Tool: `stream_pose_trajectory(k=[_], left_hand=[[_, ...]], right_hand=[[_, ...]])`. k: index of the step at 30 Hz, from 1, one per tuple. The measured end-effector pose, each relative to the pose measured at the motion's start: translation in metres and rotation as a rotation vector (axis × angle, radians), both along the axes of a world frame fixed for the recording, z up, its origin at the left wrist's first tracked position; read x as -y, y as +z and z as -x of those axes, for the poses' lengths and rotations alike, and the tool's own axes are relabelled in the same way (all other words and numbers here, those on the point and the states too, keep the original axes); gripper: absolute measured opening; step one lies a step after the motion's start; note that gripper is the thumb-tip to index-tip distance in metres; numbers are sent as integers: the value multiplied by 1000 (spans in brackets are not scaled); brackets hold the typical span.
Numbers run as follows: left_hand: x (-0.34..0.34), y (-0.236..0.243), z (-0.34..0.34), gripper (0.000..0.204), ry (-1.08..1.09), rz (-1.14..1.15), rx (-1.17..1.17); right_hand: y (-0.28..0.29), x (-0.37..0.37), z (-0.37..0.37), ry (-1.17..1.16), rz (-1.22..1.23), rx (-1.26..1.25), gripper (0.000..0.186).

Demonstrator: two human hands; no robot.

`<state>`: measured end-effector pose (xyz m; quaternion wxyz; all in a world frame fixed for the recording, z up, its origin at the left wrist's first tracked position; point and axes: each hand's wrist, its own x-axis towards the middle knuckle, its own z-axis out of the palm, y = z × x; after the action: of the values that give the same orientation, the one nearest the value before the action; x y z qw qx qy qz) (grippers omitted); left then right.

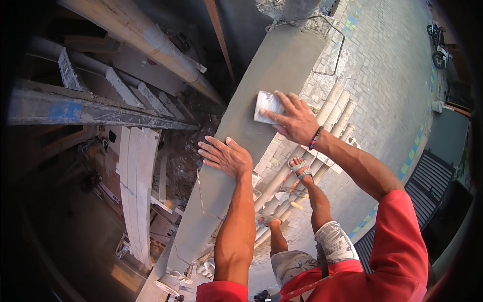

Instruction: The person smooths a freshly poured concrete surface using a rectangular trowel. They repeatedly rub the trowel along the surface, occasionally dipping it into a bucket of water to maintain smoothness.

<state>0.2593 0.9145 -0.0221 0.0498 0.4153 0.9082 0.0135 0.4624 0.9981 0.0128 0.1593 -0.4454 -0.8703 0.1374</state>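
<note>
The grey ledge (287, 63) runs lengthwise from lower left to upper right. Your left hand (227, 157) lies open on it; farther up, your right hand (297, 120) grips the pale flat pad (267, 104) against the ledge.

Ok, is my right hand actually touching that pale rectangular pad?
Touching. The head view shows the right hand gripping the pale rectangular pad, the thumb lying across its face and the fingers at its right edge.
</note>
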Motion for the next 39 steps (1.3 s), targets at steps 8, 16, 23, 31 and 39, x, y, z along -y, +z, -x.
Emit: stream_pose_trajectory(k=[8,16,23,31,39], left_hand=[[-3,-5,-11,65,-46,15,-22],[-1,1,-5,64,-31,23,-10],[-3,1,-7,64,-29,25,-12],[0,3,-4,65,-27,33,-15],[-6,4,-8,65,-30,69,-12]], right_hand=[[-7,-78,-2,-536,-49,21,55],[3,-74,-65,-520,-94,185,58],[-1,-22,27,-424,-38,32,55],[5,-45,-53,-547,-69,135,57],[4,49,53,-255,116,-27,57]])
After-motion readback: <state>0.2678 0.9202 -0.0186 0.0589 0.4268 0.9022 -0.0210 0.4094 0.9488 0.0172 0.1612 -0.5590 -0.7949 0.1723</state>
